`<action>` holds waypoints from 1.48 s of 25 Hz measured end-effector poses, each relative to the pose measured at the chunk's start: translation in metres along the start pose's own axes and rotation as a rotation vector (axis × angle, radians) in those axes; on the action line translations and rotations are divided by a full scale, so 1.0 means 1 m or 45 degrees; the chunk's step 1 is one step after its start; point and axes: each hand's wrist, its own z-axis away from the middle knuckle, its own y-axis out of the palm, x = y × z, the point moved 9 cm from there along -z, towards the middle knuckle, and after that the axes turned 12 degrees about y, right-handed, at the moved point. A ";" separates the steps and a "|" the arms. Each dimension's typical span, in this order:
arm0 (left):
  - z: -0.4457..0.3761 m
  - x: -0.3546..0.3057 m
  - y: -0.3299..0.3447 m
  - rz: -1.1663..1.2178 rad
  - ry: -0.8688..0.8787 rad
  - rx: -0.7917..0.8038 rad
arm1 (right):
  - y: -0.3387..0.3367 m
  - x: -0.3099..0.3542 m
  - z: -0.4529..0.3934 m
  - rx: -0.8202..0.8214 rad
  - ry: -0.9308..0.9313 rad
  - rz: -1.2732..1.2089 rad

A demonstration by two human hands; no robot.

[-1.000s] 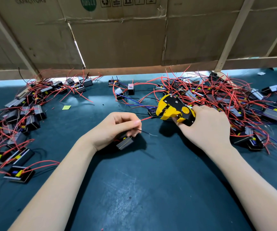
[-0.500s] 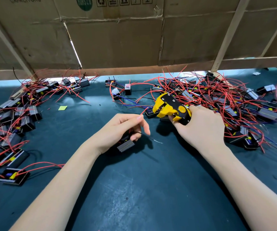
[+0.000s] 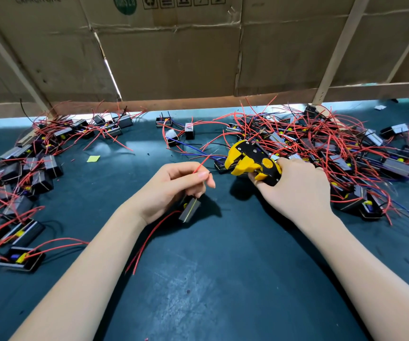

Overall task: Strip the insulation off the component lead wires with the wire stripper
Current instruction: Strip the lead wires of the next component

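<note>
My left hand [image 3: 173,188] pinches a thin red lead wire [image 3: 202,164] between thumb and forefinger, its tip pointing up and right. The wire's small black component [image 3: 189,209] hangs below the fingers, just above the mat, and two more red leads [image 3: 146,239] trail from it toward me. My right hand [image 3: 297,190] grips the yellow and black wire stripper [image 3: 250,162] by its handles. The stripper's jaws face left and stand open, a short gap away from the wire's tip.
A dense pile of black components with red wires [image 3: 321,148] lies right behind the stripper. Another heap of components [image 3: 26,173] covers the left of the dark green mat [image 3: 223,279]. A cardboard wall [image 3: 173,57] closes the back. A small yellow scrap [image 3: 93,158] lies on the mat.
My left hand has shifted its grip to a red lead and lifted the component, so two red leads now trail below. The stripper stays in my right hand, a little to the right.
</note>
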 end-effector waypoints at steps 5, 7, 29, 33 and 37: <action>-0.002 0.002 -0.012 -0.160 -0.029 -0.251 | 0.001 0.002 0.000 -0.028 0.004 -0.003; -0.003 0.001 -0.008 -0.238 -0.032 -0.250 | 0.001 0.003 0.000 -0.048 -0.008 0.018; -0.001 -0.006 0.002 -0.519 -0.019 -0.326 | 0.001 0.002 0.000 0.004 0.019 0.137; -0.001 -0.007 0.005 -0.523 -0.015 -0.294 | 0.001 0.001 0.000 0.064 0.066 0.156; 0.000 -0.008 0.006 -0.533 -0.025 -0.260 | -0.008 0.005 0.000 -0.043 -0.002 0.212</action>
